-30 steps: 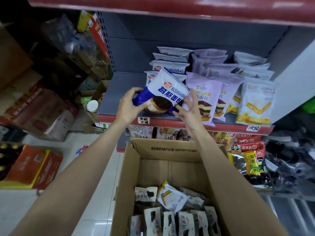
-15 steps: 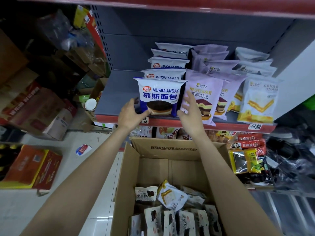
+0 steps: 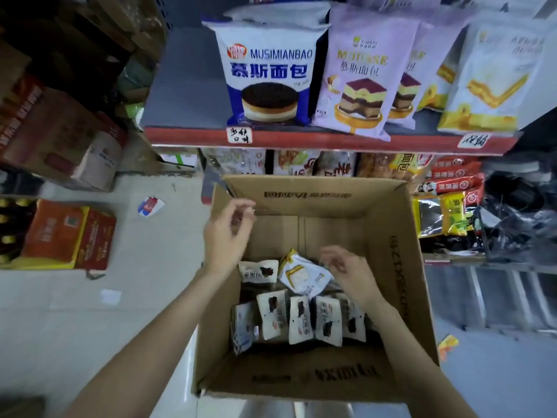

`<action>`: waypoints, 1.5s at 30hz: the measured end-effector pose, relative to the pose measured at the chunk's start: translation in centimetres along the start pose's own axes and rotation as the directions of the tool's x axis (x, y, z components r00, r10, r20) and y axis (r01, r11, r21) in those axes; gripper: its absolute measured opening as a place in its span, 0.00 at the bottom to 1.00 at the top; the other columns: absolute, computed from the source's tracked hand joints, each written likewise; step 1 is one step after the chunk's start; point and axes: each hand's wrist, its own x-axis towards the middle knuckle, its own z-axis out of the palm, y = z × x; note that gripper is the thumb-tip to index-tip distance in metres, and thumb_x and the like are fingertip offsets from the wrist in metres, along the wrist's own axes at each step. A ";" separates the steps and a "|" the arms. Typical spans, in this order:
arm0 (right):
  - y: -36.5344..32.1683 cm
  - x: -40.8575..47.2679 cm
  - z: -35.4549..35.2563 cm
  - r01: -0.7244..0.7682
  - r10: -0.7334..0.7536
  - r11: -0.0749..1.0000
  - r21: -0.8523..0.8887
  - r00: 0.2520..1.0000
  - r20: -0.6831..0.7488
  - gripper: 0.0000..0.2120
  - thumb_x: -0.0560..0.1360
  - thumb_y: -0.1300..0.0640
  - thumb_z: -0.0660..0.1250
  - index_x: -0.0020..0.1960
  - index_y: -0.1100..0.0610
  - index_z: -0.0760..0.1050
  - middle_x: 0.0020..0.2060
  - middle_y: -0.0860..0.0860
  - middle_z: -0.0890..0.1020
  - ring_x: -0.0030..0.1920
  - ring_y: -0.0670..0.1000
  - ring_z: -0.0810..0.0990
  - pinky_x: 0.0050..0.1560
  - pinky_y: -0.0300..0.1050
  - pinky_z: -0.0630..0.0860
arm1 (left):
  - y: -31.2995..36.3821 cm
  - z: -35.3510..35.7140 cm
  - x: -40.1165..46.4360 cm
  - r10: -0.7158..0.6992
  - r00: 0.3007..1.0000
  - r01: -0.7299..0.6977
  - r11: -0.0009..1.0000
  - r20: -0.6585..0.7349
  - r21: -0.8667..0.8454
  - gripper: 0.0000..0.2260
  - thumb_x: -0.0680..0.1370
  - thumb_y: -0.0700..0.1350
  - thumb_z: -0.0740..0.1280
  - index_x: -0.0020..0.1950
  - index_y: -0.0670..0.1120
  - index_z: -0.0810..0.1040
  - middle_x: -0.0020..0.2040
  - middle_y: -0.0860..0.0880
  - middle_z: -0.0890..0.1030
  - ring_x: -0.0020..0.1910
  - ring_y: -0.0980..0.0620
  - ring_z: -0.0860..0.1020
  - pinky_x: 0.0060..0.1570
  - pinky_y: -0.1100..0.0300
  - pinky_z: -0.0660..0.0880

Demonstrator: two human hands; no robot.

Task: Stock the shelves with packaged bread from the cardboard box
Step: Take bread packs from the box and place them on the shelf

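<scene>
A blue-and-white mousse bread pack [image 3: 266,73] stands upright at the front of the grey shelf [image 3: 187,95], beside purple packs [image 3: 361,76]. Below, the open cardboard box [image 3: 388,236] holds several small white bread packs [image 3: 300,319] in a row and a yellow-trimmed pack [image 3: 303,274] lying on top. My left hand [image 3: 227,233] hovers over the box's left wall, fingers loosely curled, holding nothing. My right hand [image 3: 346,273] reaches down inside the box just right of the yellow-trimmed pack, fingers relaxed and empty.
Yellow-and-white packs [image 3: 494,70] fill the shelf's right end. A lower shelf behind the box carries assorted snack packs [image 3: 452,188]. Cartons [image 3: 60,137] and an orange crate [image 3: 66,233] sit on the floor at left, with a scrap of wrapper [image 3: 150,205] nearby.
Both hands let go of the blue-and-white pack, which now stands on the shelf. They dropped down to the box, and my view tilted downward and closer.
</scene>
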 end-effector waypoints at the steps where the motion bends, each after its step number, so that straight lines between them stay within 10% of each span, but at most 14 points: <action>1: 1.6 -0.2 1.1 -0.008 0.012 0.998 -0.066 0.999 0.051 0.15 0.77 0.64 0.61 0.61 0.54 0.75 0.53 0.50 0.82 0.48 0.50 0.81 0.48 0.40 0.75 | -1.6 0.8 -1.4 0.026 0.993 -0.041 0.991 0.116 0.128 0.08 0.79 0.49 0.62 0.53 0.50 0.79 0.34 0.58 0.78 0.30 0.61 0.76 0.30 0.64 0.71; 5: 6.9 0.9 5.0 0.021 0.021 0.961 -0.277 0.989 0.148 0.16 0.78 0.59 0.60 0.64 0.51 0.72 0.57 0.52 0.79 0.50 0.51 0.80 0.51 0.47 0.77 | -8.5 4.8 -5.4 -0.120 0.862 -0.158 0.860 0.493 0.485 0.13 0.77 0.46 0.66 0.62 0.49 0.76 0.53 0.52 0.80 0.48 0.55 0.76 0.47 0.60 0.74; 9: 11.0 4.0 8.5 0.000 0.050 0.903 -0.429 0.993 0.104 0.25 0.76 0.55 0.63 0.72 0.53 0.64 0.69 0.51 0.69 0.69 0.53 0.66 0.68 0.47 0.64 | -14.4 8.5 -6.7 -0.304 0.769 -0.221 0.699 0.562 0.680 0.25 0.76 0.45 0.63 0.73 0.49 0.63 0.67 0.47 0.69 0.67 0.46 0.65 0.66 0.53 0.64; 21: 13.5 9.7 12.0 -0.006 0.180 0.562 -0.827 0.977 0.115 0.21 0.75 0.44 0.63 0.66 0.49 0.69 0.63 0.53 0.71 0.64 0.57 0.63 0.63 0.52 0.60 | -19.5 10.2 -6.9 -0.458 0.686 -0.387 0.426 0.564 0.817 0.16 0.78 0.37 0.58 0.65 0.46 0.70 0.62 0.45 0.76 0.62 0.45 0.72 0.64 0.57 0.64; 26: 13.2 10.4 12.7 -0.048 0.227 0.519 -0.853 0.970 0.083 0.14 0.78 0.53 0.58 0.62 0.50 0.75 0.61 0.53 0.73 0.64 0.57 0.63 0.64 0.51 0.60 | -19.1 10.2 -6.7 -0.430 0.691 -0.404 0.436 0.580 0.804 0.13 0.80 0.41 0.57 0.63 0.47 0.73 0.61 0.47 0.77 0.61 0.46 0.74 0.62 0.59 0.64; 32: 13.2 9.8 11.5 -0.041 -0.022 0.737 -0.675 0.996 -0.083 0.09 0.76 0.56 0.64 0.46 0.56 0.83 0.53 0.56 0.79 0.59 0.60 0.69 0.58 0.54 0.62 | -18.9 10.2 -7.2 -0.421 0.740 -0.303 0.488 0.525 0.818 0.12 0.80 0.39 0.58 0.61 0.47 0.75 0.60 0.47 0.78 0.60 0.47 0.74 0.59 0.58 0.68; 39: 10.6 8.9 9.9 -0.007 -0.100 0.877 -0.481 0.976 -0.195 0.12 0.82 0.55 0.53 0.57 0.61 0.70 0.47 0.59 0.80 0.44 0.63 0.80 0.38 0.49 0.68 | -17.7 9.9 -7.0 -0.473 0.741 -0.072 0.649 0.476 0.757 0.15 0.79 0.49 0.61 0.66 0.49 0.73 0.62 0.46 0.77 0.64 0.45 0.71 0.62 0.53 0.68; 45: 8.4 5.9 3.2 0.330 -0.431 0.820 -0.467 0.893 -0.127 0.17 0.79 0.49 0.52 0.52 0.58 0.74 0.38 0.54 0.80 0.32 0.62 0.78 0.27 0.47 0.69 | -10.7 8.8 -5.4 -0.019 0.892 -0.165 0.916 0.451 0.365 0.35 0.72 0.52 0.72 0.74 0.45 0.62 0.71 0.45 0.66 0.70 0.46 0.64 0.71 0.52 0.61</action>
